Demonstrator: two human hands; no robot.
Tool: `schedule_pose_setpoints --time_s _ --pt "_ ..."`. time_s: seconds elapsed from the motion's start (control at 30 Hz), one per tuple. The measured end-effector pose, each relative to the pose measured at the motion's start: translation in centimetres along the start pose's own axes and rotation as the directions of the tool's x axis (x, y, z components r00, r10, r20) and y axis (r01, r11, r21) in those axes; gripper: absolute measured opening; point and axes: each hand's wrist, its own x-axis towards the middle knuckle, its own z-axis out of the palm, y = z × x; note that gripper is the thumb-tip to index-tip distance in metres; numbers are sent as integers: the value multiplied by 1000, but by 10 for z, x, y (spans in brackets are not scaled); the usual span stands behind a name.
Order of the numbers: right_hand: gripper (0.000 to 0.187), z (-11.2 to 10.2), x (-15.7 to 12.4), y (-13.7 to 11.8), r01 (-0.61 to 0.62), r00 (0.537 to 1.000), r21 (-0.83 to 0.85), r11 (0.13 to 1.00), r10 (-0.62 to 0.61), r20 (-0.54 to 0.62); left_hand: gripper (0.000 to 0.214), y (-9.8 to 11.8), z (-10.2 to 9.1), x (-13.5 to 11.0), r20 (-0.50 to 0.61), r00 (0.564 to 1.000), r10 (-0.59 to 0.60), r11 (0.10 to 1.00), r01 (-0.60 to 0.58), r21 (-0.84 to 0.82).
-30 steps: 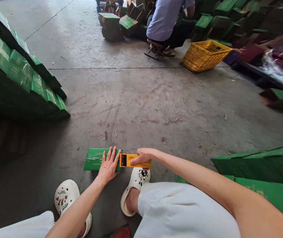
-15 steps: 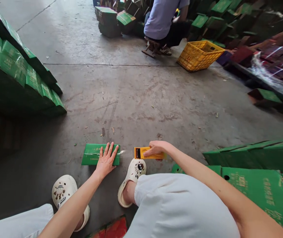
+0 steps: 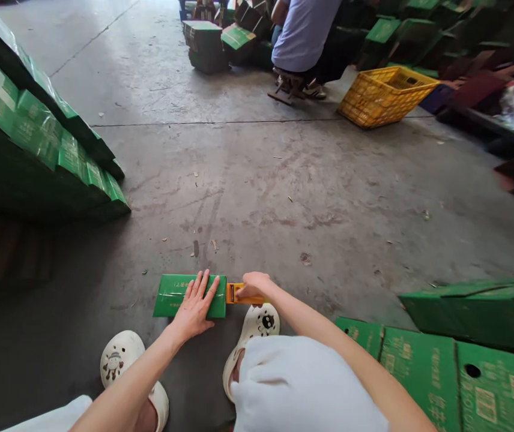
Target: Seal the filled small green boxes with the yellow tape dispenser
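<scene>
Two hands: both on the job, low on the concrete floor (image 3: 284, 180) betw. the white clogs.
L hand (image 3: 196, 306): flat, fingers spread, pressing green box (image 3: 173, 296) down; no grasp, just weight.
R hand (image 3: 251, 287): clenched round yellow tape dispenser (image 3: 234, 293), its head touching box's R end.
Tip: keep L palm firm so box can't slide; hold dispenser square to the edge, tape taut.

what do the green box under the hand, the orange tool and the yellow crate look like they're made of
Green box: likely printed cardboard, glossy, perhaps film-wrapped, judging by its sheen. Orange tool in the right hand: looks like hard plastic, smooth and uniformly coloured. Yellow crate: moulded plastic, with lattice walls.
</scene>
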Motion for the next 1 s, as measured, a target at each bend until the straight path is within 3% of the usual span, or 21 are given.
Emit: schedule_pose_setpoints --time_s 0.13,0.23,0.3,0.37,0.43,0.53,0.6,0.63,0.7,0.77,0.83,0.87,0.93,1.0 --pt "42 -19 -15 32 43 991 66 997 -51 127 143 -43 -12 -4 42 999 9 1000 -9 2" --pt "44 -19 -18 30 110 984 85 990 -121 135 135 -55 -16 -5 39 999 3 1000 -2 -27" --pt "42 -14 -15 20 78 997 -9 997 -78 13 130 -47 -15 -4 12 998 -55 997 55 -49" --pt "42 -11 -10 14 0 988 -98 995 -15 -156 126 -32 -11 -3 -27 977 -211 976 208 -70" --pt "49 -13 -9 16 -55 960 -106 993 23 -279 123 -15 -8 -1 -53 897 -438 895 431 -117" --pt "55 -27 -19 31 -12 934 0 1000 11 -357 115 0 -12 4 -27 702 -712 678 676 -288" --pt "54 -38 -33 39 132 942 149 980 -77 -326 102 -3 -21 7 0 609 -793 542 706 -455" --pt "53 -41 -40 40 222 948 237 946 -152 -281 94 -8 -28 8 14 589 -808 483 677 -556" --pt "53 -44 -52 36 356 934 416 837 -316 -164 78 -18 -43 10 108 590 -800 303 554 -775" --pt "56 -41 -60 24 407 894 531 743 -442 -67 69 -26 -57 10 336 640 -691 -44 427 -903" --pt "61 -36 -62 12 425 855 576 698 -519 -1 64 -27 -67 9 551 696 -461 -424 373 -826" --pt "63 -34 -61 6 434 839 583 687 -544 17 61 -26 -71 8 603 717 -351 -553 360 -751" --pt "65 -31 -58 0 447 816 584 677 -576 43 50 -24 -75 5 623 750 -224 -689 330 -645" --pt "64 -28 -55 -2 450 808 583 676 -587 57 43 -22 -75 3 612 766 -200 -727 303 -617"
